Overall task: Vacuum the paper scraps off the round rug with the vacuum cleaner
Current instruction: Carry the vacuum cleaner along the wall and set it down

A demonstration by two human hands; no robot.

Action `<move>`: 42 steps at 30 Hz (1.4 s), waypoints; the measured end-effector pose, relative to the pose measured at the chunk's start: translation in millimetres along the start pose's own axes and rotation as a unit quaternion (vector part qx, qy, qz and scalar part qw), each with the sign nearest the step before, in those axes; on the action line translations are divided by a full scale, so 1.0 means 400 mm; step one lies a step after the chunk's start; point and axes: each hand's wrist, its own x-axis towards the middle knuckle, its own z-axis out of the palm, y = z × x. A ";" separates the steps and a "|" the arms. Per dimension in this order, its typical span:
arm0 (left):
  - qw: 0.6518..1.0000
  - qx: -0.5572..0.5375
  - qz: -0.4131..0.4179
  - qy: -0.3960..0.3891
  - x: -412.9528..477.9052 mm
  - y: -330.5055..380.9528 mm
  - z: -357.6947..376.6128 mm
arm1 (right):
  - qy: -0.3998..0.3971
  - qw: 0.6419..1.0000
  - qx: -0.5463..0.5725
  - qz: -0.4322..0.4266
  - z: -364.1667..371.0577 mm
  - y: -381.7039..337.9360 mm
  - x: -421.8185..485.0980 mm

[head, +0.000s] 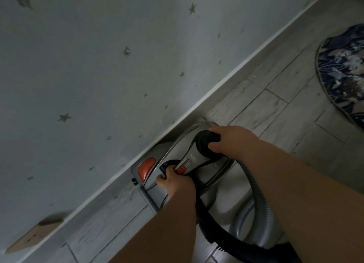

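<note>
Presently the vacuum cleaner (167, 150) stands on the tiled floor (275, 105), hard against the star-patterned wall (118, 65). The left hand (174, 182) has its fingers clenched round the rear of the handle (197, 156), beside an orange switch (180, 170). The right hand (232, 141) grasps the handle's black front end. The hose (253, 184) loops near the arms. The round rug (334, 81) lies well apart, at the upper right.

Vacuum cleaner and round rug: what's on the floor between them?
Just bare grey floor planks lie between the vacuum cleaner and the round rug, as the head view shows.
</note>
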 end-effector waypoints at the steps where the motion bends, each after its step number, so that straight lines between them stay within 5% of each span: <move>1: 1.000 0.006 0.000 -0.005 0.000 -0.001 -0.001 | 0.009 0.999 -0.034 0.001 0.007 -0.004 0.000; 12: 0.989 0.106 0.041 -0.096 0.021 -0.003 -0.029 | 0.140 0.974 -0.175 0.021 0.085 -0.053 -0.035; 19: 0.977 0.100 0.117 -0.145 0.012 -0.008 -0.081 | 0.116 0.978 -0.171 0.045 0.096 -0.095 -0.158; 31: 0.955 0.129 0.160 -0.213 -0.149 -0.035 -0.380 | 0.098 0.990 -0.023 0.094 0.231 -0.213 -0.451; 42: 0.940 0.199 0.138 -0.240 -0.139 -0.305 -0.587 | 0.064 0.984 0.131 0.100 0.526 -0.357 -0.595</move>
